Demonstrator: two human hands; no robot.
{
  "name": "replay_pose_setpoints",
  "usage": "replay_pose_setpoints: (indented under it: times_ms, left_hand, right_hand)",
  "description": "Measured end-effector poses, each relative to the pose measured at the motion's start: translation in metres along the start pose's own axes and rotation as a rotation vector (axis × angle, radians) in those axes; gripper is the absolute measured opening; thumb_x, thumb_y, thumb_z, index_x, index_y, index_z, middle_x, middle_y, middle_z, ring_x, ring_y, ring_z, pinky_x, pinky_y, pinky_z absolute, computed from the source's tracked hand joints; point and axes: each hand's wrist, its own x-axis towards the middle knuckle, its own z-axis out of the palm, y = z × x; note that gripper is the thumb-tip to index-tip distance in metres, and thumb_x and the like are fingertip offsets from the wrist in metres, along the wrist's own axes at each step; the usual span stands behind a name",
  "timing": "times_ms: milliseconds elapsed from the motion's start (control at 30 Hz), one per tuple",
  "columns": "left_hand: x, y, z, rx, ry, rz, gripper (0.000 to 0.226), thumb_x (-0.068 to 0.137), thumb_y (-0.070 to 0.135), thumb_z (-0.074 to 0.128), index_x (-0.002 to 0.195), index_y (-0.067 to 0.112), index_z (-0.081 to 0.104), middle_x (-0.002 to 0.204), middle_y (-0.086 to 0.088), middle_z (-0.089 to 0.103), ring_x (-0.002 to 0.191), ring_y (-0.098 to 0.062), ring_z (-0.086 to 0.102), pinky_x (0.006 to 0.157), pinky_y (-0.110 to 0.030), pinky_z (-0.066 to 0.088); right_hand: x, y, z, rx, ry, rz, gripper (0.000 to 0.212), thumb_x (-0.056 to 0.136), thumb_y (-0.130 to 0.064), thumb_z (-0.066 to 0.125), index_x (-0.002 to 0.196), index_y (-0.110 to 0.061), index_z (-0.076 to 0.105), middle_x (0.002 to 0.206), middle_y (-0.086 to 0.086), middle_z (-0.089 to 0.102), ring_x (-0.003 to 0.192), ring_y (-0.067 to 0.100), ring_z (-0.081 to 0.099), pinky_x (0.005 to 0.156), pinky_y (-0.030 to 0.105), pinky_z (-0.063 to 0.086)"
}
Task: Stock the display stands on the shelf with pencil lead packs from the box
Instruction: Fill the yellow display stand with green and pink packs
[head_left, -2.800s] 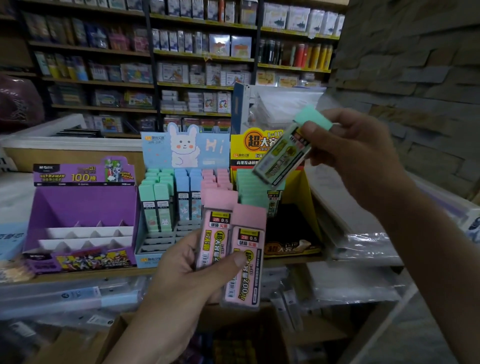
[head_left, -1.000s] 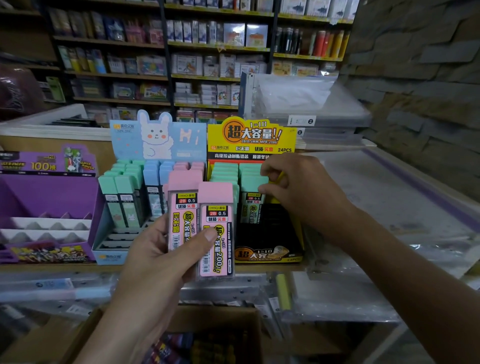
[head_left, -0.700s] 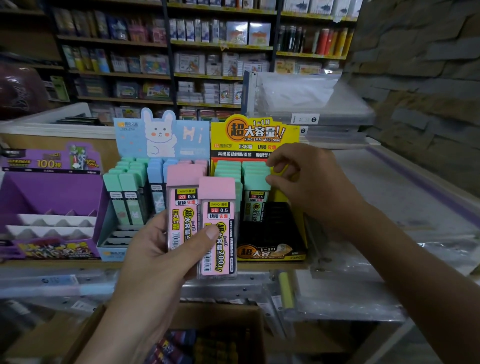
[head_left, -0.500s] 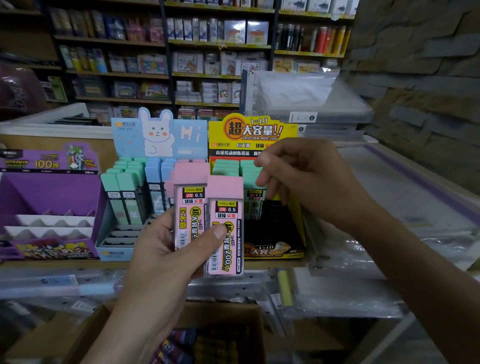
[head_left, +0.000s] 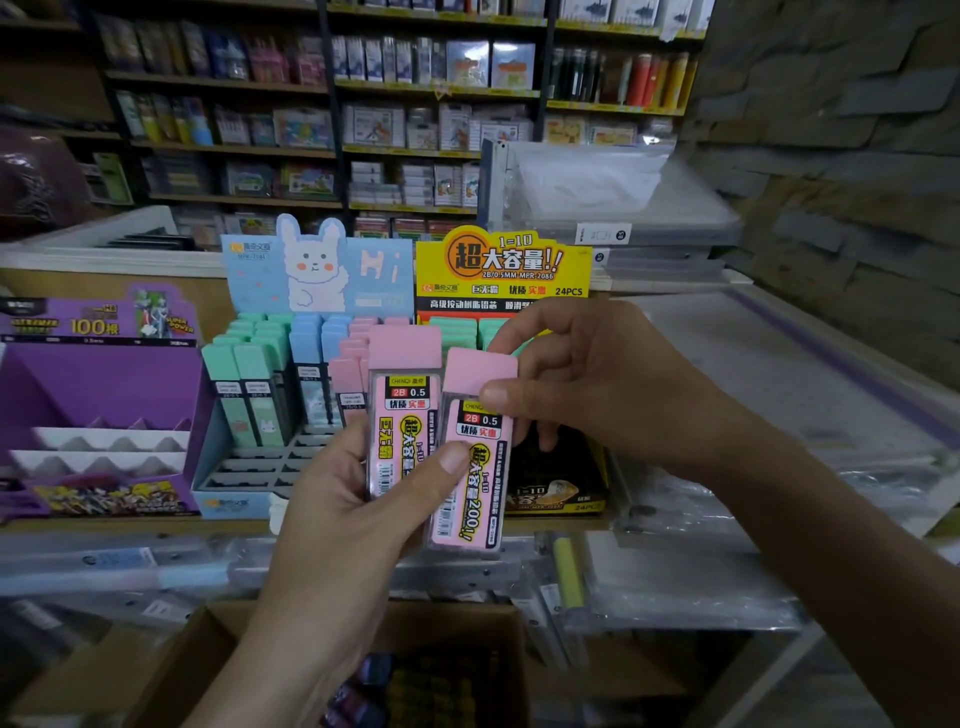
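Note:
My left hand (head_left: 343, 519) holds two pink pencil lead packs upright, side by side, thumb across their fronts. My right hand (head_left: 597, 384) pinches the pink cap of the right pink pack (head_left: 475, 457); the left pink pack (head_left: 402, 415) stays under my left thumb. Behind them stands the yellow display stand (head_left: 504, 270) with green packs (head_left: 452, 330) in its back rows and a dark front part. The blue bunny display stand (head_left: 317, 270) to its left holds green, blue and pink packs. The cardboard box (head_left: 197, 660) sits low at the bottom.
A purple display stand (head_left: 104, 395) with bare white tiers stands at the left on the wooden shelf (head_left: 130, 522). Plastic-wrapped goods (head_left: 701, 571) lie below and to the right. Stacked clear folders (head_left: 613, 192) rise behind the yellow stand. A stone wall (head_left: 841, 156) is at the right.
My right hand set a green pack into the yellow stand, let go, then came back and now pinches the cap of the right pink pack. My left hand stayed about where it was.

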Motion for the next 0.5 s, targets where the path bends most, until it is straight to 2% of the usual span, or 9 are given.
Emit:
replay_pose_setpoints:
  times_ms: [67, 167, 300, 367, 433, 500]
  left_hand:
    - [0.0, 0.002, -0.001, 0.018, 0.033, 0.003, 0.033, 0.079, 0.041, 0.074, 0.109, 0.027, 0.076, 0.107, -0.006, 0.079, 0.097, -0.024, 0.077, 0.074, -0.039, 0.065]
    - [0.001, 0.004, -0.004, -0.023, 0.118, 0.013, 0.028, 0.083, 0.043, 0.067, 0.102, 0.027, 0.079, 0.099, -0.012, 0.08, 0.088, -0.024, 0.078, 0.068, -0.032, 0.064]
    - [0.004, 0.003, -0.009, -0.062, 0.157, 0.029, 0.027, 0.092, 0.036, 0.063, 0.101, 0.015, 0.077, 0.096, -0.019, 0.079, 0.09, -0.033, 0.078, 0.069, -0.031, 0.063]
    - [0.004, 0.001, -0.011, -0.037, 0.165, 0.046, 0.026, 0.093, 0.036, 0.062, 0.102, 0.018, 0.077, 0.097, -0.017, 0.079, 0.089, -0.033, 0.078, 0.069, -0.03, 0.062]
    - [0.005, 0.001, -0.011, -0.012, 0.166, 0.067, 0.025, 0.093, 0.039, 0.062, 0.102, 0.022, 0.078, 0.097, -0.015, 0.079, 0.089, -0.032, 0.078, 0.07, -0.031, 0.062]
    - [0.005, 0.0, -0.01, -0.006, 0.166, 0.082, 0.025, 0.092, 0.04, 0.063, 0.104, 0.023, 0.078, 0.098, -0.014, 0.079, 0.089, -0.031, 0.078, 0.072, -0.03, 0.062]
  right_hand:
    - [0.001, 0.0, -0.003, 0.009, 0.033, -0.012, 0.027, 0.083, -0.007, 0.079, 0.102, 0.0, 0.061, 0.072, 0.027, 0.07, 0.057, 0.03, 0.068, 0.048, 0.029, 0.053]
    - [0.004, 0.003, -0.013, -0.002, 0.113, -0.04, 0.026, 0.082, -0.007, 0.079, 0.103, 0.0, 0.063, 0.073, 0.027, 0.069, 0.06, 0.037, 0.067, 0.049, 0.033, 0.054]
    - [0.007, 0.013, -0.027, -0.028, 0.19, -0.067, 0.021, 0.085, -0.007, 0.077, 0.102, -0.001, 0.066, 0.074, 0.024, 0.068, 0.06, 0.026, 0.068, 0.053, 0.03, 0.054]
    - [0.01, 0.019, -0.031, -0.067, 0.233, -0.074, 0.017, 0.086, -0.004, 0.076, 0.099, -0.001, 0.066, 0.072, 0.022, 0.067, 0.061, 0.026, 0.07, 0.053, 0.029, 0.055]
    - [0.013, 0.026, -0.032, -0.15, 0.26, -0.091, 0.015, 0.086, -0.003, 0.076, 0.097, -0.003, 0.065, 0.073, 0.022, 0.068, 0.068, 0.04, 0.07, 0.056, 0.043, 0.06]
    - [0.016, 0.031, -0.033, -0.213, 0.268, -0.096, 0.016, 0.086, -0.005, 0.076, 0.097, -0.006, 0.065, 0.075, 0.021, 0.068, 0.073, 0.044, 0.068, 0.066, 0.053, 0.059]
